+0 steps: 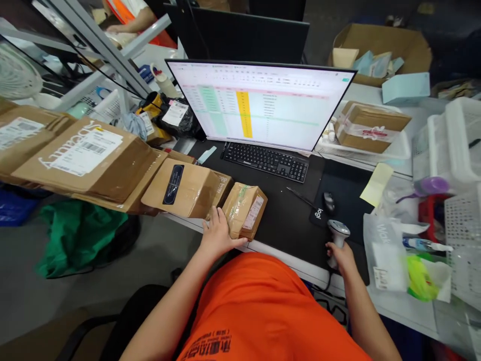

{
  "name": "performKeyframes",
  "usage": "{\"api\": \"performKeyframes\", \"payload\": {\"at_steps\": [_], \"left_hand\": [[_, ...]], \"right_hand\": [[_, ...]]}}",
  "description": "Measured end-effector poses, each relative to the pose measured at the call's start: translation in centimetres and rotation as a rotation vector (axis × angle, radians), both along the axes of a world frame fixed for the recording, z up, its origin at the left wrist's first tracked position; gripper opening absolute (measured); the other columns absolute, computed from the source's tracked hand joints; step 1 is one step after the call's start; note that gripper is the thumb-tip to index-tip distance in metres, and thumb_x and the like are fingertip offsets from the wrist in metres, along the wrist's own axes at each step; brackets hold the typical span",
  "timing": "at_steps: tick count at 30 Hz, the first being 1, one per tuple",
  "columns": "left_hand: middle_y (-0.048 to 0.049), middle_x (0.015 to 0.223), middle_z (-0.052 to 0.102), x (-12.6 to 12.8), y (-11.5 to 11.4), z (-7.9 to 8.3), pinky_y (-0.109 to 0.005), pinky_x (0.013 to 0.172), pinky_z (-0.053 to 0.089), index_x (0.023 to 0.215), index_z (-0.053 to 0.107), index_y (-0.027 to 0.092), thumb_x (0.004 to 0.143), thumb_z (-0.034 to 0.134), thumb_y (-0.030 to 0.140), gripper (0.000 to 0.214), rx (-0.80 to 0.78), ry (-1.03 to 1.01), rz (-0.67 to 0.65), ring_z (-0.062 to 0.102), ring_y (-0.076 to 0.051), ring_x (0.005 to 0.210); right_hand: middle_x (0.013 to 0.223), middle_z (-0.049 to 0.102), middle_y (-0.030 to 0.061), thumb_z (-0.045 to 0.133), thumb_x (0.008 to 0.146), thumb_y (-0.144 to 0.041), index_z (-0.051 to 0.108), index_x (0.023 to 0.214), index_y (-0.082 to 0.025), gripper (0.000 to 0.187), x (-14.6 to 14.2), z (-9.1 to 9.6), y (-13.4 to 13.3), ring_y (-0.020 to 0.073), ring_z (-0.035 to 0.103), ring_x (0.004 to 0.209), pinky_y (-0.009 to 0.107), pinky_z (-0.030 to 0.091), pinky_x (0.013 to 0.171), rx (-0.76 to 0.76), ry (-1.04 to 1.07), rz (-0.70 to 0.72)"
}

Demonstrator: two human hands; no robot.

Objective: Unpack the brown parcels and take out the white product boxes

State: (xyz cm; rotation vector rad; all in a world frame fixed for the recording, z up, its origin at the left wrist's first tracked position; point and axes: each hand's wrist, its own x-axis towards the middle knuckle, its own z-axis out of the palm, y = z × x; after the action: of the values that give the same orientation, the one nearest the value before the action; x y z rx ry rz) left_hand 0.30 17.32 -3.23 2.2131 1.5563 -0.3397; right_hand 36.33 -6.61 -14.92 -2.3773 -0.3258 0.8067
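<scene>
My left hand (pixel 218 233) lies against the near left side of a small taped cardboard box (pixel 236 205), fingers spread and thumb along its front edge. A white label is on the box's right face. Left of it stands a larger brown box (pixel 197 193) with a dark label, close to my fingertips. My right hand (pixel 341 256) is wrapped round the handle of a grey-white barcode scanner (pixel 338 228), its head up, at the desk's front edge. A black mouse (pixel 328 202) rests on the mouse pad just beyond the scanner.
A monitor (pixel 259 108) showing a spreadsheet stands behind a black keyboard (pixel 266 161). Several larger parcels (pixel 86 150) line the left. A pen (pixel 301 197), a yellow note (pixel 377 184), plastic bags and white baskets (pixel 468 240) are to the right. Another person's arm (pixel 141 21) shows at the back left.
</scene>
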Motion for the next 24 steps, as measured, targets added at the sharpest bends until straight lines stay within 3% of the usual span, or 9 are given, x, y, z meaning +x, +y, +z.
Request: {"api": "performKeyframes", "payload": {"at_steps": [2, 5, 7, 10, 14, 17, 20, 24], "left_hand": [[-0.0391, 0.164, -0.001, 0.2, 0.4, 0.1, -0.067, 0.119, 0.022, 0.157, 0.006, -0.008, 0.066, 0.069, 0.074, 0.138, -0.062, -0.003, 0.034, 0.010, -0.050, 0.155], [-0.0400, 0.164, 0.001, 0.6, 0.5, -0.1, -0.064, 0.119, 0.026, 0.156, 0.005, -0.011, 0.074, 0.061, 0.074, 0.130, -0.062, -0.034, 0.104, 0.010, -0.049, 0.155], [-0.0408, 0.163, 0.005, 0.9, 0.4, -0.4, -0.061, 0.120, 0.027, 0.155, 0.004, -0.012, 0.077, 0.060, 0.070, 0.127, -0.035, -0.064, 0.138, 0.012, -0.048, 0.155], [-0.0410, 0.163, 0.009, 1.1, 0.2, -0.8, -0.056, 0.121, 0.027, 0.154, 0.004, -0.013, 0.076, 0.062, 0.066, 0.126, -0.017, -0.080, 0.158, 0.015, -0.047, 0.155], [-0.0415, 0.161, 0.015, 0.7, 0.4, -1.0, -0.055, 0.120, 0.030, 0.153, 0.007, -0.015, 0.076, 0.063, 0.067, 0.126, -0.020, -0.073, 0.144, 0.020, -0.047, 0.154], [-0.0392, 0.162, 0.017, 0.6, 0.5, -1.1, -0.056, 0.119, 0.030, 0.155, 0.008, -0.011, 0.077, 0.062, 0.067, 0.123, 0.000, -0.104, 0.124, 0.021, -0.047, 0.154], [-0.0347, 0.163, 0.022, 1.0, 0.5, -1.4, -0.056, 0.118, 0.031, 0.158, 0.012, 0.000, 0.077, 0.066, 0.061, 0.115, 0.073, -0.142, 0.113, 0.025, -0.046, 0.153], [-0.0298, 0.152, 0.041, 2.0, 0.8, -1.4, -0.052, 0.115, 0.036, 0.157, 0.021, 0.004, 0.076, 0.068, 0.049, 0.104, 0.140, -0.186, 0.125, 0.040, -0.043, 0.144]], "right_hand": [[0.058, 0.056, -0.0017, 0.056, 0.078, -0.062, 0.060, 0.109, -0.014, 0.058, -0.9, 1.7, 1.5, 0.0164, 0.054, 0.048, 0.030, 0.047, 0.048, 0.102, 0.141, -0.021], [0.056, 0.052, -0.0063, 0.066, 0.078, -0.062, 0.060, 0.118, -0.015, 0.063, -3.7, 5.1, 3.6, 0.0106, 0.044, 0.044, 0.024, 0.038, 0.044, 0.306, 0.464, 0.109], [0.056, 0.053, -0.0067, 0.072, 0.076, -0.061, 0.060, 0.121, -0.016, 0.065, -6.2, 7.0, 5.2, 0.0098, 0.044, 0.045, 0.023, 0.035, 0.044, 0.406, 0.627, 0.250], [0.056, 0.055, -0.0053, 0.073, 0.075, -0.062, 0.061, 0.115, -0.016, 0.062, -9.1, 8.4, 7.6, 0.0114, 0.049, 0.048, 0.023, 0.036, 0.045, 0.435, 0.665, 0.351], [0.057, 0.058, -0.0035, 0.072, 0.076, -0.063, 0.062, 0.107, -0.016, 0.057, -10.1, 8.2, 9.2, 0.0127, 0.052, 0.049, 0.023, 0.038, 0.044, 0.440, 0.669, 0.367], [0.061, 0.062, -0.0027, 0.070, 0.076, -0.062, 0.058, 0.106, -0.018, 0.055, -8.9, 7.5, 8.5, 0.0131, 0.053, 0.045, 0.025, 0.041, 0.044, 0.420, 0.614, 0.357], [0.067, 0.066, -0.0013, 0.067, 0.077, -0.060, 0.054, 0.112, -0.020, 0.055, -6.0, 5.8, 5.8, 0.0163, 0.059, 0.046, 0.029, 0.047, 0.046, 0.301, 0.325, 0.217], [0.063, 0.067, 0.0043, 0.058, 0.087, -0.056, 0.054, 0.123, -0.015, 0.055, -0.7, 2.1, -0.4, 0.0247, 0.067, 0.054, 0.036, 0.053, 0.052, -0.039, -0.035, 0.021]]}}
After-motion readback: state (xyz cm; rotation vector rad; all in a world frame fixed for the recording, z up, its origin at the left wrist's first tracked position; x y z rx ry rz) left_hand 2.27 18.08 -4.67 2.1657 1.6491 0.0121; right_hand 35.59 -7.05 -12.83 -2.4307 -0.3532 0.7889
